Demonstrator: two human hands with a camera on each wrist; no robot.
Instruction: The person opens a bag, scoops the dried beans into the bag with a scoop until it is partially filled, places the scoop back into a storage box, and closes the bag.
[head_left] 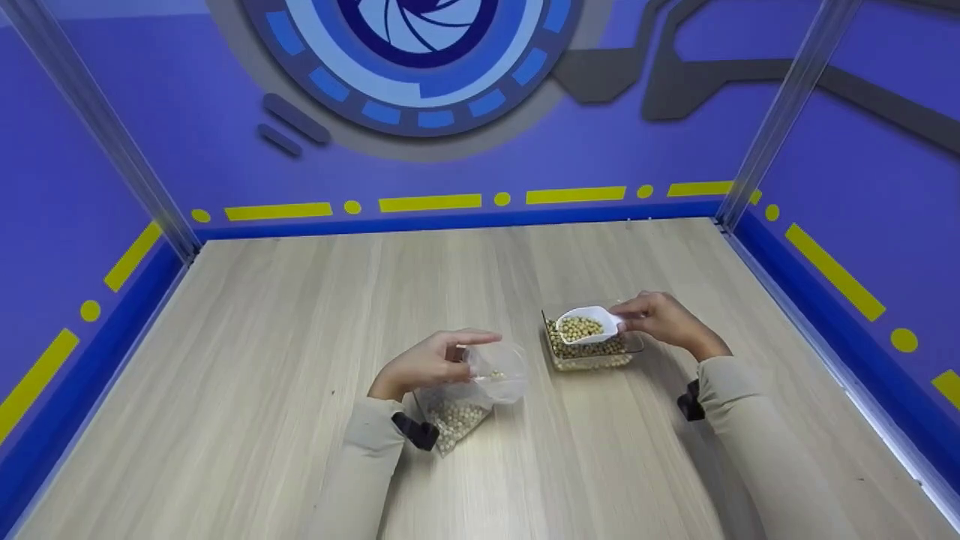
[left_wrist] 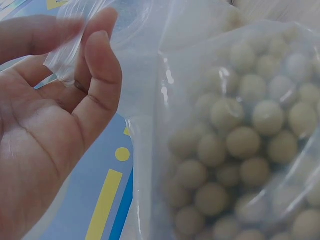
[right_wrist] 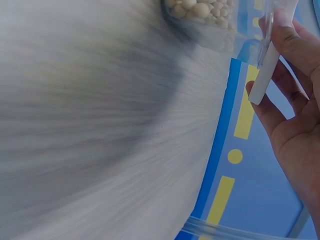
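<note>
Hands (head_left: 435, 361) (head_left: 664, 321) at bag (head_left: 510, 386), scoop (head_left: 610, 322) and box (head_left: 634, 349) of beans (head_left: 600, 351)

Printed purple-blue panels (head_left: 187, 97) and metal corner posts (head_left: 785, 105) around a tabletop (head_left: 262, 337) suggest a purpose-built booth.

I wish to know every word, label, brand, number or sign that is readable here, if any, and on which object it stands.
None: no readable text on the plastic bag, the clear container, the white scoop or the wall. The wall shows only graphic shapes, like yellow dashes and dots.
</note>
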